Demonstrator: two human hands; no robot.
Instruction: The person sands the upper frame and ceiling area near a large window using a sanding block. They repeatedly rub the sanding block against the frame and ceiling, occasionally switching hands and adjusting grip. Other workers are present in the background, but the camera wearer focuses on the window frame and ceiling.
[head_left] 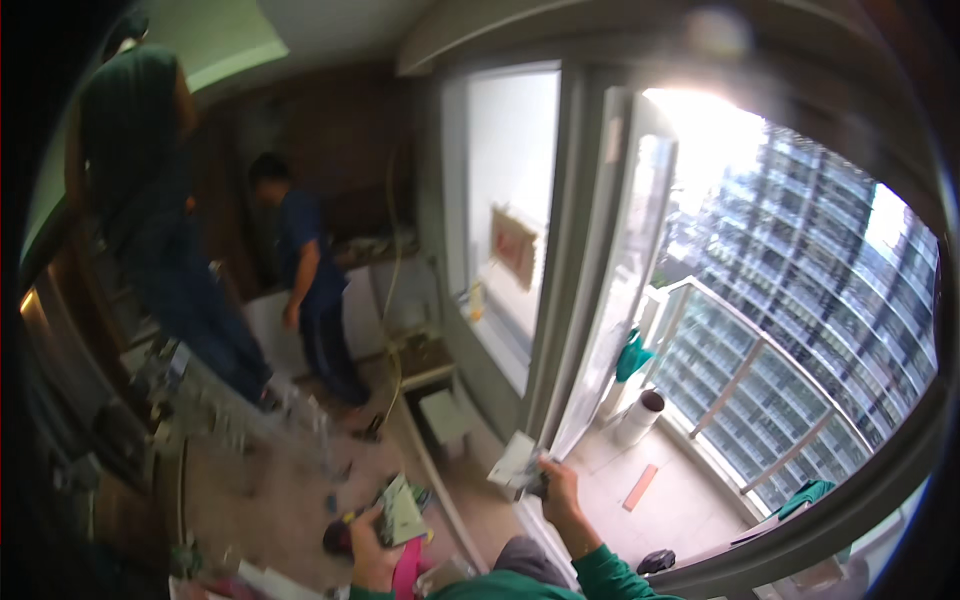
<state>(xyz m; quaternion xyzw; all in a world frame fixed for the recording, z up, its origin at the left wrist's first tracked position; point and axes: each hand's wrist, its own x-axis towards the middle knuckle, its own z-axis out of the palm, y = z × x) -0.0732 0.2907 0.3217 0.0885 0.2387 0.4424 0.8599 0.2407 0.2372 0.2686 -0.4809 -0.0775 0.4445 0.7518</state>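
My left hand (372, 552) is closed at the lower middle, with a pale flat rectangular piece (402, 514) at its fingers. A bright pink strap (408, 572) hangs just beside that hand, and a dark rounded object (338, 538) shows at its left; I cannot tell whether the hand touches it. Farther right, my right hand (562, 502) grips a white flat piece (514, 460), raised in front of the door frame. Something dark sits between its fingers and the white piece, too blurred to name. Green sleeves cover my arms.
One person (140, 170) stands high on a ladder (215, 395) at left; another person (310, 270) stands behind. Several tools and scraps lie on the floor. Beyond the open glass door (625, 260) are a balcony railing (760, 350), a white pipe (637, 420) and an orange strip (640, 487).
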